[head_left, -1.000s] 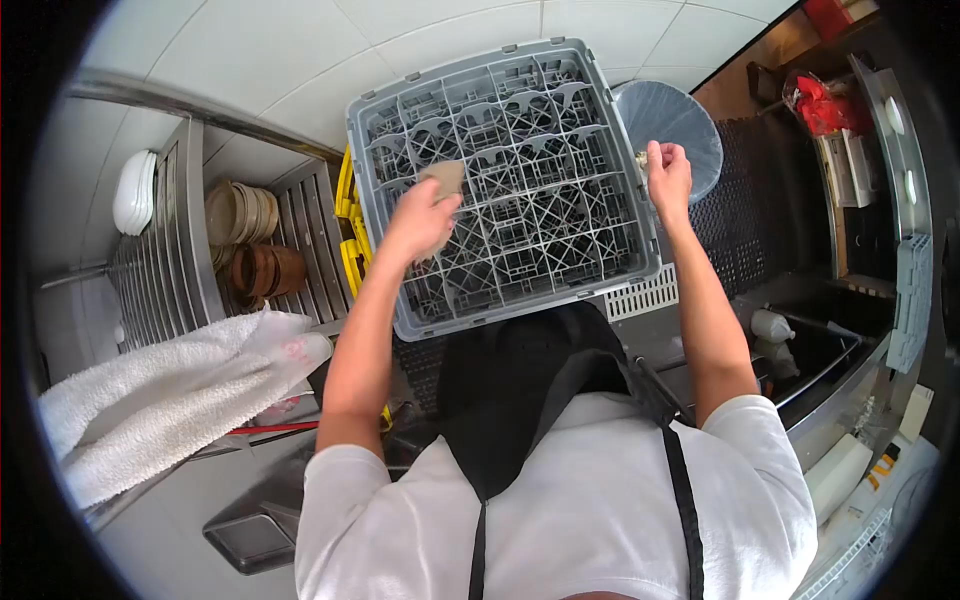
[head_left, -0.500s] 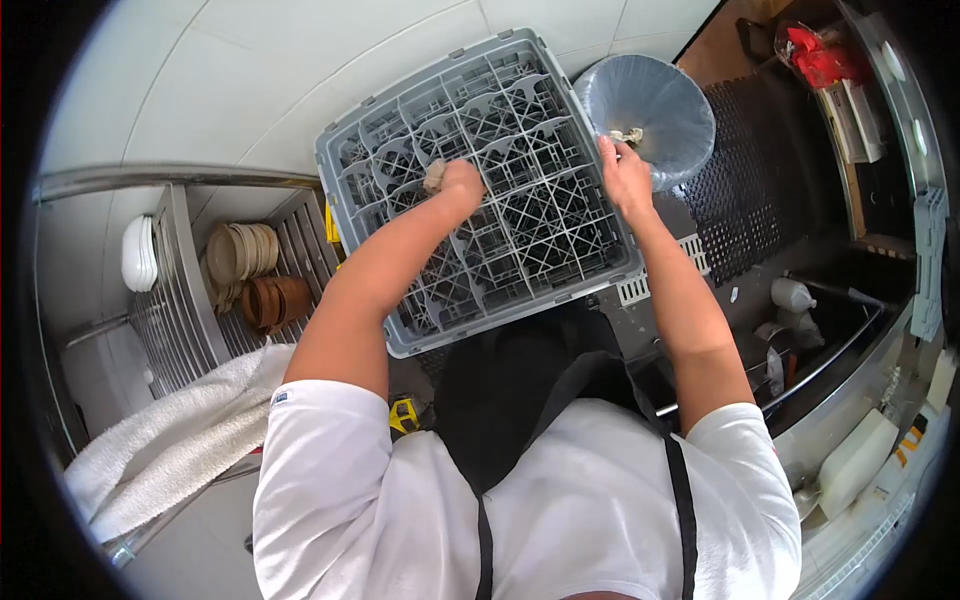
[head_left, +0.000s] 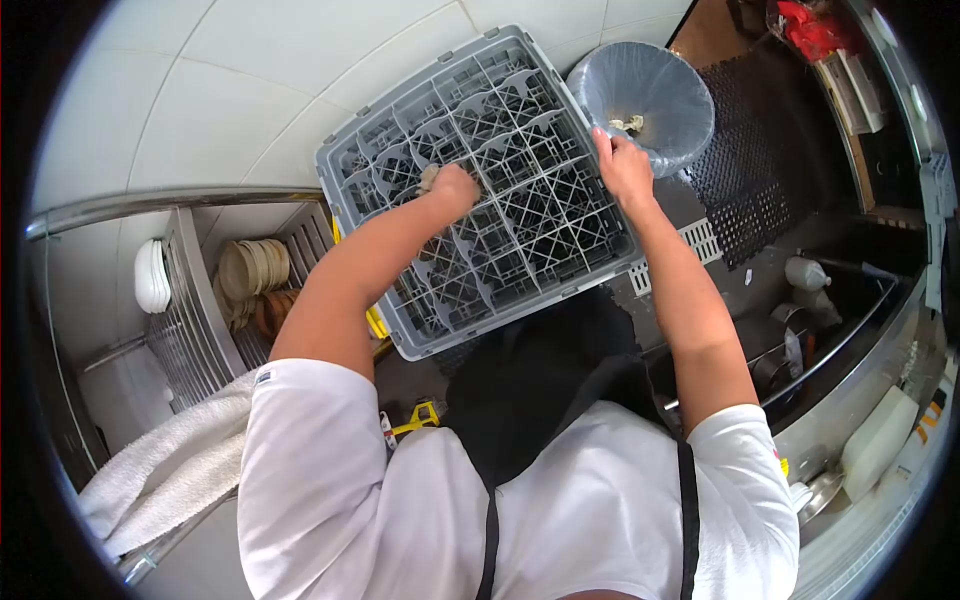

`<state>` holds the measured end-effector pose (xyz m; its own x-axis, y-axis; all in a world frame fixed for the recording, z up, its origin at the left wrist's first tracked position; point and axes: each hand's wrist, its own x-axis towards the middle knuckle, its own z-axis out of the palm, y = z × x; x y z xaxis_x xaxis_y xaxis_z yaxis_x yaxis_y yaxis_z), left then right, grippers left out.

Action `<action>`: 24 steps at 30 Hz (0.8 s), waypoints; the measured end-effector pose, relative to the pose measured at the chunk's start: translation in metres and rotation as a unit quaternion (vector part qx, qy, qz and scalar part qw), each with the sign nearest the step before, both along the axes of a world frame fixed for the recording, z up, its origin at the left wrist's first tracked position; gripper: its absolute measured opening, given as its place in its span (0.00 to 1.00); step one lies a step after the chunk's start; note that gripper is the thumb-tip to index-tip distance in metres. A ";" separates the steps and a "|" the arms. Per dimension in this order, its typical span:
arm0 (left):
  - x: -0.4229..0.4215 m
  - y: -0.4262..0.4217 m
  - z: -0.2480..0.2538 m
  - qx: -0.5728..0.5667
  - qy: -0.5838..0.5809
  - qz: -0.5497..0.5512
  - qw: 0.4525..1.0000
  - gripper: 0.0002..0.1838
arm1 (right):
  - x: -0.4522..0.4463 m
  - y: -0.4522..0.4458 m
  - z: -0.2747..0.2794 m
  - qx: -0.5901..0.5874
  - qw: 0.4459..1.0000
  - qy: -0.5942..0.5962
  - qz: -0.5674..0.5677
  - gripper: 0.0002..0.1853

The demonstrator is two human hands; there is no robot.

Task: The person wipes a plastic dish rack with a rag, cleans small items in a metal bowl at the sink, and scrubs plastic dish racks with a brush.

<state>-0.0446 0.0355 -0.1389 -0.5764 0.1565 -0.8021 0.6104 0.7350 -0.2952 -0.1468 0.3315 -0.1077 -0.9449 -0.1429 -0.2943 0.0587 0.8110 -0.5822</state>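
A grey dishwasher glass rack (head_left: 545,285), divided into square compartments, is tilted in front of me near the tiled wall. My left hand (head_left: 455,190) is closed in a fist over the middle of its grid. A small crumpled beige cloth (head_left: 428,178) pokes out from the fingers. At the rack's right rim, my right hand (head_left: 626,172) grips the edge with the thumb side up; some of its fingers are hidden behind the rim.
Beyond the rack's right side stands a bin with a clear liner (head_left: 640,100). Left, a metal shelf (head_left: 195,300) holds stacked plates (head_left: 250,268) and white bowls (head_left: 152,277); a white towel (head_left: 170,470) hangs below. At right is a sink with a metal rail (head_left: 840,345).
My left hand has shifted slightly left over the grid with the cloth. The right hand keeps its hold on the rim, and the whole view has moved a little.
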 end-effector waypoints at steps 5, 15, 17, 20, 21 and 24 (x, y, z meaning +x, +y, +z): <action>0.003 0.004 0.029 0.015 0.027 -0.001 1.000 0.12 | -0.005 -0.004 -0.008 -0.005 1.000 0.020 -0.016 0.38; -0.004 0.002 -0.010 0.007 0.011 0.049 0.999 0.13 | -0.003 -0.003 -0.005 -0.005 1.000 0.005 -0.019 0.36; -0.005 0.002 -0.020 0.016 0.018 0.079 0.997 0.13 | -0.004 -0.001 -0.005 -0.009 1.000 0.000 -0.018 0.36; -0.011 -0.002 -0.023 0.040 -0.013 0.152 0.988 0.14 | -0.004 -0.002 -0.007 -0.019 1.000 -0.001 -0.017 0.36; -0.018 0.000 -0.014 0.034 -0.049 0.179 0.982 0.14 | -0.004 -0.002 -0.008 -0.021 1.000 0.001 -0.016 0.36; -0.033 -0.009 -0.037 0.054 -0.141 0.254 0.955 0.14 | -0.004 0.000 -0.009 -0.030 0.999 0.009 -0.018 0.38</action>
